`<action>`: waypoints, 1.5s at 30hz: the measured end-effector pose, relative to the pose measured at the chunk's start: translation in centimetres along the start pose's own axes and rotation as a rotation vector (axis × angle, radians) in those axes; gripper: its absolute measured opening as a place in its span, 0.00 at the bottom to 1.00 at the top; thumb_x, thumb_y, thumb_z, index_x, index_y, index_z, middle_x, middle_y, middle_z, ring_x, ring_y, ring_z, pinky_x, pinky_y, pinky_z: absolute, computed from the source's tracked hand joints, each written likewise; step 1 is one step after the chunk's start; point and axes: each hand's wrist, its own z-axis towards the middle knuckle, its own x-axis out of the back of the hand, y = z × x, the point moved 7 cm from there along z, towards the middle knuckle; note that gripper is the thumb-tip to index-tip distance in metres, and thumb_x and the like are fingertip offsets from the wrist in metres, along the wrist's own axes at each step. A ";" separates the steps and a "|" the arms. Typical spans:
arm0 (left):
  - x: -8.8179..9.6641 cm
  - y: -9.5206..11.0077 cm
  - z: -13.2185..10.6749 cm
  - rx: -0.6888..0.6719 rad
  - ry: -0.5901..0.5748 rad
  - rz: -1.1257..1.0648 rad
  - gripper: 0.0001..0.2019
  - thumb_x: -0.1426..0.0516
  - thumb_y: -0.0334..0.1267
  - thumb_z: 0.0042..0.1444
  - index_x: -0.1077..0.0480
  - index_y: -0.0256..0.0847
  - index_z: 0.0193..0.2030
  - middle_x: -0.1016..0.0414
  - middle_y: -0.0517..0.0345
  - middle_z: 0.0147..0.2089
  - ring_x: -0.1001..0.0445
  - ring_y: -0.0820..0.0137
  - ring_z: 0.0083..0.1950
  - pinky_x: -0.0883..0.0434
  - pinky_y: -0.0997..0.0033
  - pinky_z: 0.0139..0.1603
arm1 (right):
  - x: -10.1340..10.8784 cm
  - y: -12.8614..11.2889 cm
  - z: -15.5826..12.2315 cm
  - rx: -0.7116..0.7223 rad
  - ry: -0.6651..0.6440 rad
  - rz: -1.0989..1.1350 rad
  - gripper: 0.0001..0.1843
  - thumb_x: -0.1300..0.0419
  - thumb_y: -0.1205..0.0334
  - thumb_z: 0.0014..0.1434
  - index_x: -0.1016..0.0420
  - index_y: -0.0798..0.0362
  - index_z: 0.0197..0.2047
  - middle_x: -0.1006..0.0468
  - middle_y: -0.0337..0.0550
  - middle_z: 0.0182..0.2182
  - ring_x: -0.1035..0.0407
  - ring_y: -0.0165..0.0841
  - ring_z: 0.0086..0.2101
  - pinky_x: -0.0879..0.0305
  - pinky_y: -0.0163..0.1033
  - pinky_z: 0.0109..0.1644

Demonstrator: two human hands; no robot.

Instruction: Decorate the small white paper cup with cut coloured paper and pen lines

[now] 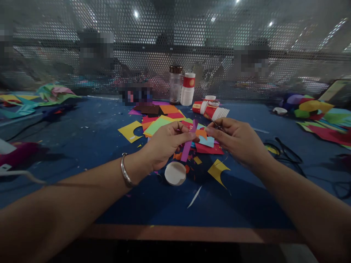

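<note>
My left hand, a silver bangle on its wrist, is closed in a pinch on a purple paper strip that hangs downward. Facing it, my right hand is closed too, its thumb and fingertip at the edge of a small orange paper piece. A thin dark object crosses above the right fingers; its kind is unclear. Beneath the hands are a round white paper piece, small orange scraps and a yellow cut-out scrap. Behind them lies a pile of coloured paper sheets.
A glass jar with a brown lid and stacked paper cups stand before a perforated metal screen. More red cups lie on their sides. At right are black-framed glasses; a magenta tool with a cable is at left.
</note>
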 end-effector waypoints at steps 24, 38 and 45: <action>-2.3 -2.3 -5.3 -0.177 -0.264 0.571 0.07 0.37 0.31 0.52 0.31 0.40 0.35 0.31 0.64 0.34 0.30 0.76 0.30 0.30 0.75 0.30 | -2.2 2.2 -1.6 -0.007 -0.255 -0.894 0.10 0.39 0.55 0.65 0.24 0.52 0.44 0.20 0.44 0.29 0.27 0.37 0.29 0.45 0.38 0.32; -4.5 -1.5 -6.0 -0.426 -0.327 0.841 0.09 0.39 0.27 0.58 0.24 0.39 0.45 0.26 0.57 0.42 0.26 0.70 0.41 0.25 0.73 0.37 | 3.2 4.1 -1.5 0.015 -0.071 -1.056 0.08 0.43 0.62 0.61 0.22 0.51 0.40 0.17 0.46 0.33 0.24 0.41 0.34 0.41 0.40 0.33; -5.7 -3.1 -7.6 -0.510 -0.529 1.198 0.15 0.41 0.28 0.62 0.26 0.36 0.55 0.26 0.52 0.46 0.25 0.67 0.44 0.24 0.68 0.45 | 3.2 4.6 -1.4 0.022 -0.145 -1.007 0.15 0.43 0.65 0.56 0.21 0.50 0.46 0.21 0.42 0.28 0.28 0.37 0.28 0.39 0.39 0.32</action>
